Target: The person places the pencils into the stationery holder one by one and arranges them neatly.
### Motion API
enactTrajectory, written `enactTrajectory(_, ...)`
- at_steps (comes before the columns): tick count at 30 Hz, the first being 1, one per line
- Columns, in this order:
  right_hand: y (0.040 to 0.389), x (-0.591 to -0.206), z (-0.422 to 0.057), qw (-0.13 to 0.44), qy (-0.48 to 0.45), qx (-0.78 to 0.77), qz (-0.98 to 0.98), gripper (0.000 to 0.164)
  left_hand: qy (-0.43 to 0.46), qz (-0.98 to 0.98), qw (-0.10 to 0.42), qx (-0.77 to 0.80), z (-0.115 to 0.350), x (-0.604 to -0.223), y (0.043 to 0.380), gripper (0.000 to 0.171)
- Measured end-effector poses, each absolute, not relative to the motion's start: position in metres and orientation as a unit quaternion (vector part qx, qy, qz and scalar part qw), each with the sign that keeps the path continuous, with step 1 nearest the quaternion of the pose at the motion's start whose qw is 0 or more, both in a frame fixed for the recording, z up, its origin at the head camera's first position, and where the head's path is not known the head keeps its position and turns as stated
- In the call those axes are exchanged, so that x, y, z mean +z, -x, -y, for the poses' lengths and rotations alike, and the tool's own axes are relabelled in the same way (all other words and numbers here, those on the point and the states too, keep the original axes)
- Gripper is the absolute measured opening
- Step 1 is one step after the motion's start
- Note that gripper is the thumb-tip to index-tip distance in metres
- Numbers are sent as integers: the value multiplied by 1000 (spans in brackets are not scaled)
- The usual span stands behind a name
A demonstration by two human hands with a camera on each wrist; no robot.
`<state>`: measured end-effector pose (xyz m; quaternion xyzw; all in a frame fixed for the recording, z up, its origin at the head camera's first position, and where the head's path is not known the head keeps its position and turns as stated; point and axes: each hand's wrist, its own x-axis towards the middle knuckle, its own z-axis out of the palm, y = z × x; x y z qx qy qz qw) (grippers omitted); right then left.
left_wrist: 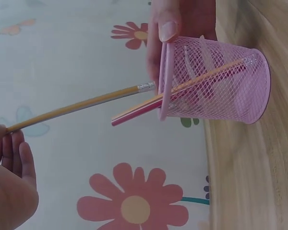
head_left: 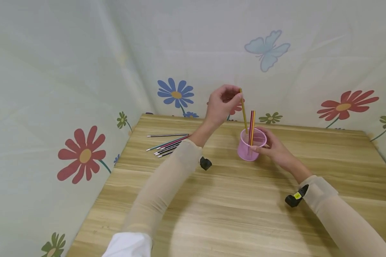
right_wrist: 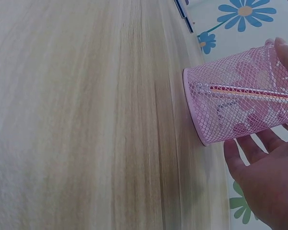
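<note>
My left hand [head_left: 219, 106] pinches a yellow pencil [head_left: 243, 113] by its upper end. The pencil slants down to the pink mesh pencil cup [head_left: 243, 151], its metal-ringed eraser end right at the rim in the left wrist view. Two pencils, one dark red and one yellow-orange [left_wrist: 134, 105], lean together inside the cup, their eraser ends near its bottom. With thumb and fingers about its side, my right hand [head_left: 279, 152] holds the cup upright on the table. Several dark, red and teal pencils [head_left: 168, 144] lie left of the cup, partly hidden behind my left forearm.
The wooden table [head_left: 218, 203] ends at a pale curtain [head_left: 206, 43] printed with flowers and a butterfly, close behind the cup. Another stretch of curtain runs along the left side. A black wrist camera [head_left: 206, 163] hangs below my left wrist.
</note>
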<state>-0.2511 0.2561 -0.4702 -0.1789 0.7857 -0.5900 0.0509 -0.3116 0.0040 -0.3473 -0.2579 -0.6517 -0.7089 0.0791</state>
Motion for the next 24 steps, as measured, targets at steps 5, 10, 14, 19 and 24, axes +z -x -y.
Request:
enactTrajectory(5,252,-472,-257,52,179,-597,-781,77,249,657,89,-706,-12,-359,317,20)
enactTrajectory(10,252,-473,-256,51,181,-605,-773,75,228,682,103,-687,-17,-376,324,21)
enactTrajectory(14,251,-473,-256,53,185,-600,-776,77,214,695,101,-679,-23,-389,324,18)
enactTrajectory(19,251,-474,-256,57,181,-596,-780,79,229,694,101,-675,-31,-400,324,18)
enactTrajectory(24,252,-473,-257,55,180,-597,-780,80,224,702,98,-669,-39,-409,323,18)
